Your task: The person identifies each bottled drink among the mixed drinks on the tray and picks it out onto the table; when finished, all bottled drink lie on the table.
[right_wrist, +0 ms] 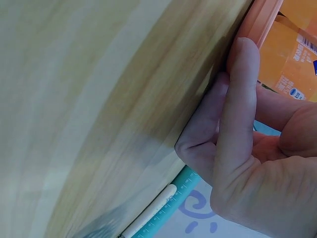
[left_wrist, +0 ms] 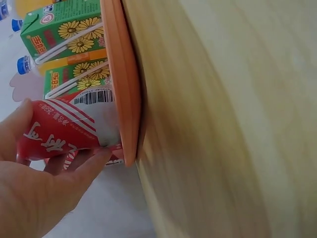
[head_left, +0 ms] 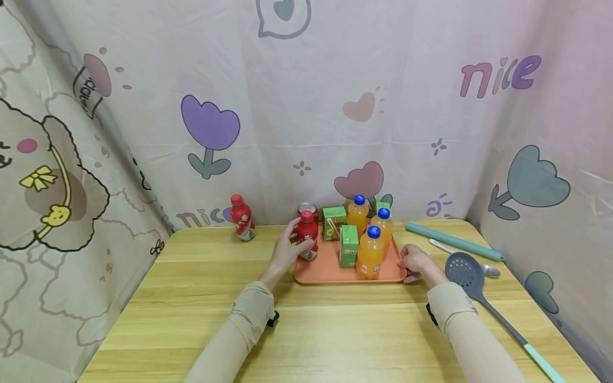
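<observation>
While the left grip (head_left: 286,251) curls round a red bottle (head_left: 308,232) at the left end of the orange tray (head_left: 323,271) and the right grip (head_left: 418,262) pinches its opposite rim (right_wrist: 260,22), a sharp tug on the tray could topple that bottle against the can (head_left: 307,206) behind it, though whether the bottle's base stands flat is hard to tell. The tray also holds green cartons (head_left: 349,246) and three clear bottles of orange drink (head_left: 371,252) under blue caps (head_left: 374,232), crowded enough to knock together, with another red bottle (head_left: 242,218) apart on the counter (head_left: 206,276).
</observation>
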Demonstrator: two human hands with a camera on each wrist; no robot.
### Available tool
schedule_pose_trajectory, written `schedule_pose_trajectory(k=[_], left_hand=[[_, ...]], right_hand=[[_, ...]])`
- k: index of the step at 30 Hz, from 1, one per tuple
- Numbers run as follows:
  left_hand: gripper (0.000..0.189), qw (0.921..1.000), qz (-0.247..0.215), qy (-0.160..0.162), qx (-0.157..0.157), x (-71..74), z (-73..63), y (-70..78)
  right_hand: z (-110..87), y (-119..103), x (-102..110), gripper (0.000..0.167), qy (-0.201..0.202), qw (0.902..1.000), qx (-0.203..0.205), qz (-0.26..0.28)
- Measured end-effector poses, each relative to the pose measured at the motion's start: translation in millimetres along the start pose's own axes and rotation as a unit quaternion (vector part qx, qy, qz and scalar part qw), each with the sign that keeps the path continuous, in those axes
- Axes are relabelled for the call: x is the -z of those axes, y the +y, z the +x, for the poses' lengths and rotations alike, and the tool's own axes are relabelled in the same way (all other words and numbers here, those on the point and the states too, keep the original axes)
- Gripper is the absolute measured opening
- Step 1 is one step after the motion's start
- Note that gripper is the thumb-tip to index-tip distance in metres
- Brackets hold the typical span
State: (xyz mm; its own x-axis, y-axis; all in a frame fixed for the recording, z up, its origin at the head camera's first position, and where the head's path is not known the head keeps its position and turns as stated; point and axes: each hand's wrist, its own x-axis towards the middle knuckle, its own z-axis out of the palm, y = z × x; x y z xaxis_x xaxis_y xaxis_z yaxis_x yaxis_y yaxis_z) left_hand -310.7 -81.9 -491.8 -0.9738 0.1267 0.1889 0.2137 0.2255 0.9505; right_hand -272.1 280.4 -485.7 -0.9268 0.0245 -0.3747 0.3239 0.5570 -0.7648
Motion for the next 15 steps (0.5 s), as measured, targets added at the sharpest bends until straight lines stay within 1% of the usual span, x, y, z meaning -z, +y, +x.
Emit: schedule_pose_trajectory(k=[8, 15], left_hand=[[0.069, 0.9999, -0.01, 0.007, 0.009, 0.1, 1.8, 1.6], [0.069, 0.9994, -0.029, 0.008, 0.018, 0.4, 0.0, 5.7]], right_hand=[[1.6, -0.4, -0.9, 0.012, 0.004, 1.0, -0.004, -0.006], [2.1, 0.3, -0.4, 0.012, 0.003, 1.0, -0.004, -0.005]])
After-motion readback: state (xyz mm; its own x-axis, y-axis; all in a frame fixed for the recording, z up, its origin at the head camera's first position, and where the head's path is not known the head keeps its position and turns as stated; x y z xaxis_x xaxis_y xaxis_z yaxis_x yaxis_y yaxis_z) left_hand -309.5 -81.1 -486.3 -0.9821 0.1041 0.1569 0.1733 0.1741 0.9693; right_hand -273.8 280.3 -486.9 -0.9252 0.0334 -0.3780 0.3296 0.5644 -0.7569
